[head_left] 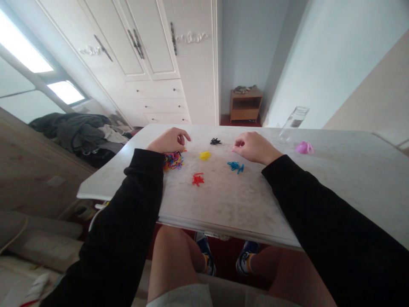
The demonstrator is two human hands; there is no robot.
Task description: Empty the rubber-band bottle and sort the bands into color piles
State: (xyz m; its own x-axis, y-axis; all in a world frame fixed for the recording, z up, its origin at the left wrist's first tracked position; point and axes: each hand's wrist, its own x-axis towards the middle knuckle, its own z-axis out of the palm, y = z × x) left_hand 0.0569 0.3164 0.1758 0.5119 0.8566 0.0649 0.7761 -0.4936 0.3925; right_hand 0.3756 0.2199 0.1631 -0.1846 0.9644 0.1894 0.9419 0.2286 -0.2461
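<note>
Small rubber bands lie sorted by colour on the pale tabletop (217, 200): black bands (215, 141), yellow bands (205, 155), red bands (198, 179) and blue bands (235, 166). A mixed-colour heap of bands (173, 162) lies at the left, partly covered by my left hand (169, 140). That hand's fingers are curled down over the heap's far edge, and what they hold, if anything, is hidden. My right hand (252, 147) is closed in a pinch beyond the blue bands, with a bit of a pink rubber band (233, 150) showing at its fingertips.
A clear glass bottle (294, 123) and a purple object (304, 148) are to the right of my right hand. The table's front edge runs above my knees. Beyond the table are a white wardrobe (153, 91), a small wooden cabinet (245, 105) and piled clothes (79, 132).
</note>
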